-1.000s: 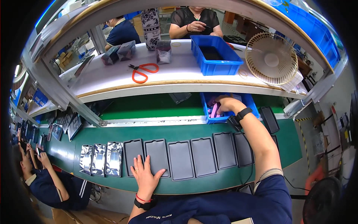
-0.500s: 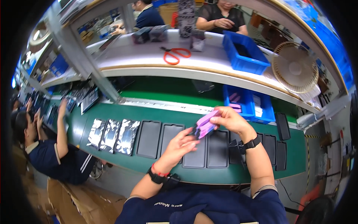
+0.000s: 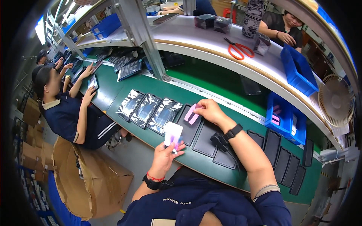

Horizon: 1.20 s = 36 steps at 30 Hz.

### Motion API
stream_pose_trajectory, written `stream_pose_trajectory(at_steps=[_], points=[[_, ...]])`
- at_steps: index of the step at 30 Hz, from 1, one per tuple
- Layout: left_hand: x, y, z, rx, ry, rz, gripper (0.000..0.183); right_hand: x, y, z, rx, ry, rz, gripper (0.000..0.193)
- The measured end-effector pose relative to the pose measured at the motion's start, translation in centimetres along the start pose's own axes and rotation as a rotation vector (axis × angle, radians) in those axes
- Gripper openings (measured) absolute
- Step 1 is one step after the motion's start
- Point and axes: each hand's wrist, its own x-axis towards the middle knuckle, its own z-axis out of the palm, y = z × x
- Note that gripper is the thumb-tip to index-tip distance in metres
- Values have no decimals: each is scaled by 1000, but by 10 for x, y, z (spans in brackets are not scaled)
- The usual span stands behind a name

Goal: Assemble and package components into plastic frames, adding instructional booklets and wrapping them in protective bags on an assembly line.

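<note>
My right hand [image 3: 212, 112] pinches a bent pink strip [image 3: 191, 115] over a shallow black tray [image 3: 185, 136]; whether the strip touches the tray I cannot tell. Lower and to the left, my left hand [image 3: 163, 161] is closed on a bundle of strips [image 3: 174, 130], white on top and pink-purple below, blurred by motion. Left of that tray lie several trays with shiny clear-wrapped panels [image 3: 145, 110]. More black trays [image 3: 208, 138] continue to the right, some behind my right forearm.
Blue bins [image 3: 277, 126] holding pink strips stand under the shelf [image 3: 218, 56]. Orange-handled scissors [image 3: 240, 51], a blue bin [image 3: 298, 71] and a fan [image 3: 334, 100] are on the shelf. A co-worker [image 3: 69, 105] sits left, near a large cardboard box [image 3: 86, 180].
My hands have come apart: the right one now has a single pink strip, the left keeps the bundle. The view has swung left, and both hands are nearer the wrapped panels.
</note>
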Motion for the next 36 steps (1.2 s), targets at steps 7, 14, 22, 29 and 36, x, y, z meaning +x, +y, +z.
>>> stream_pose_trajectory(at_steps=[7,14,22,29,36], points=[[8,-1,13,-24,163,178,24,-38,-33,14,-75,24,-118,33],[31,-15,40,-48,-111,76,25,-70,-2,1,219,24,99,10],[31,-25,42,18,32,142,18,-91,-19,-12,486,37,219,11],[34,-30,38,8,3,177,24,-83,6,-13,376,23,174,8],[36,-25,52,25,58,245,23,-108,-5,-28,-311,405,-149,16]])
